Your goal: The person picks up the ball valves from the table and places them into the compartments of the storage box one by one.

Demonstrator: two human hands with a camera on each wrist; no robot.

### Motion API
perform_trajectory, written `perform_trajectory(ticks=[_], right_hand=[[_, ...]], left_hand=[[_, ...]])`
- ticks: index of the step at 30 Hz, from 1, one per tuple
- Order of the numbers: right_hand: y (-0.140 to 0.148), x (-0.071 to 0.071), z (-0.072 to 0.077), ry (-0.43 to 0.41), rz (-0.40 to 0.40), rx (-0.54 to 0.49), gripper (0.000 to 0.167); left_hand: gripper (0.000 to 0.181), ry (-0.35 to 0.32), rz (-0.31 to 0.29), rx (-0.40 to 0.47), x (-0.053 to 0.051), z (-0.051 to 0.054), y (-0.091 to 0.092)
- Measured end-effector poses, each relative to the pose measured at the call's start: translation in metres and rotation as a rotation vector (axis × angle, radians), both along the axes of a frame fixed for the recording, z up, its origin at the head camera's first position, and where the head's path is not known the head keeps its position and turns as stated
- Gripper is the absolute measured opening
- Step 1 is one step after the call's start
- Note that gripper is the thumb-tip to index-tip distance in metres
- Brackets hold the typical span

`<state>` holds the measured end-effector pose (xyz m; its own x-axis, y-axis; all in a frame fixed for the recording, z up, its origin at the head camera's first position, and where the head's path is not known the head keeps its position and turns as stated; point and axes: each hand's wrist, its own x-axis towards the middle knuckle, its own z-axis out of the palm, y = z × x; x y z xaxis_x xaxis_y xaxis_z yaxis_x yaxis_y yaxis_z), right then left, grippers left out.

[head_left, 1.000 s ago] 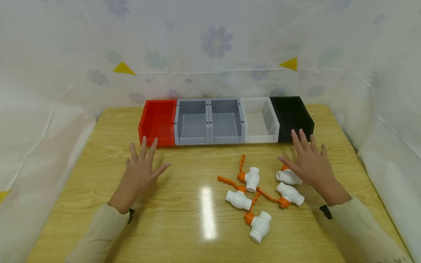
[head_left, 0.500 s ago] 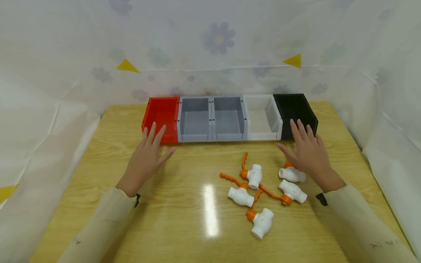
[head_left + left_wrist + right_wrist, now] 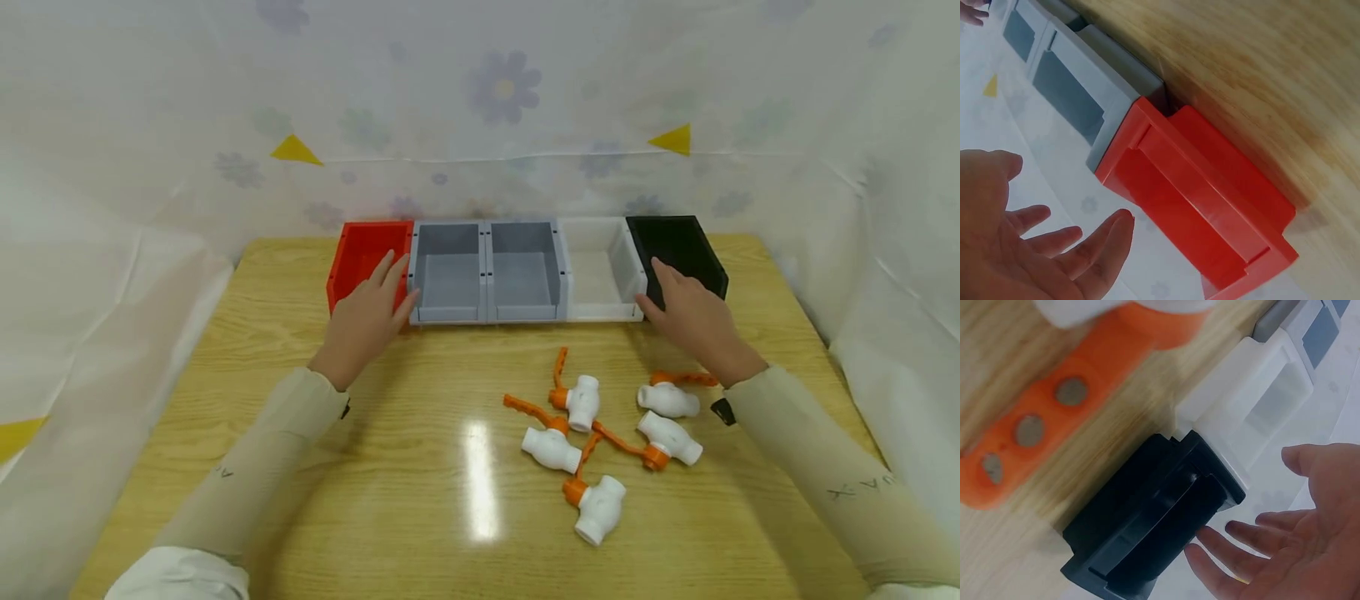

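My left hand (image 3: 366,315) hovers over the front of the red bin (image 3: 343,271), holding nothing, its fingers extended toward the adjoining grey bin (image 3: 450,279). In the left wrist view the fingers are loosely bent beside the red bin. Over the front of the black bin (image 3: 686,242) is my right hand (image 3: 696,323), also holding nothing, with its thumb near the white bin (image 3: 596,275). Whether either hand touches a bin, I cannot tell. Several white ball valves (image 3: 552,451) with orange lever handles lie on the table, nearer to the right hand.
A second grey bin (image 3: 521,275) stands mid-row, between the first grey bin and the white one. The wooden table (image 3: 300,517) reaches back to a flower-patterned white sheet (image 3: 420,83). One valve's orange handle (image 3: 1029,431) looms close in the right wrist view.
Both hands have moved forward to the bins; the left has also shifted right, and the right slightly left. One valve's handle under the right wrist has come into view. The valves lie as before.
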<state>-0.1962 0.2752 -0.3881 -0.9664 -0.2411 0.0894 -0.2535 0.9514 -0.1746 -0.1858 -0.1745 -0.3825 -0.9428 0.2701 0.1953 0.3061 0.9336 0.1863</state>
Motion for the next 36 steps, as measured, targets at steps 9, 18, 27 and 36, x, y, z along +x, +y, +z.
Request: perform_trajectory(ticks=[9,18,27,36], right_hand=[[-0.009,-0.029,0.004,-0.157,-0.074,0.015,0.075],[-0.011,-0.038,-0.004,-0.156,-0.078,0.029,0.06],[-0.01,-0.04,-0.002,-0.087,-0.024,0.009,0.057],[-0.012,-0.046,-0.001,-0.09,0.004,-0.006,0.057]], left_hand=[[0.059,-0.111,0.024,0.09,-0.038,-0.013,0.013],[0.054,-0.187,0.062,0.116,-0.054,-0.029,0.019],[0.058,-0.189,0.071,0.095,-0.06,-0.032,0.023],[0.056,-0.206,0.078,0.111,-0.069,-0.032,0.022]])
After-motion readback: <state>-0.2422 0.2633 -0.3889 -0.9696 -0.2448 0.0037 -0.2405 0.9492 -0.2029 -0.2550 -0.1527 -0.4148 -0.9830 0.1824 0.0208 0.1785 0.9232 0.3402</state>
